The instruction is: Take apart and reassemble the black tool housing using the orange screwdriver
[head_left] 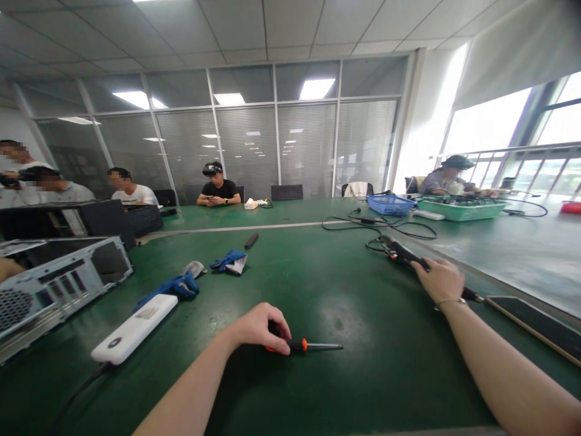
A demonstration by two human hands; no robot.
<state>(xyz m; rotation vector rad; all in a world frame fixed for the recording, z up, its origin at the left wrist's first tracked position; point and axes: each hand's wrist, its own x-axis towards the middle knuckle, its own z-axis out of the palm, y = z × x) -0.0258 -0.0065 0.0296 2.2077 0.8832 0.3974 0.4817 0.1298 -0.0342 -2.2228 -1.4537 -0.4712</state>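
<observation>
My left hand [265,327] is closed round the black-and-orange handle of a screwdriver [324,346], low over the green tabletop. Its metal shaft points right, and part of the handle is hidden by my fingers. Farther right, my right hand [439,280] rests closed over a long black tool [403,252] lying on the table. That tool has a tapered rear end sticking out behind the hand; its exact kind is unclear. Just beyond my right wrist lies a dark flat device [538,327], like a tablet or phone.
At left are a white power bank-like box [135,329] with a cable, blue gloves [175,287] and an open metal computer case [68,278]. Black cables [376,223], a blue basket [390,204] and a green basket [467,209] lie toward the back right. Several people sit around.
</observation>
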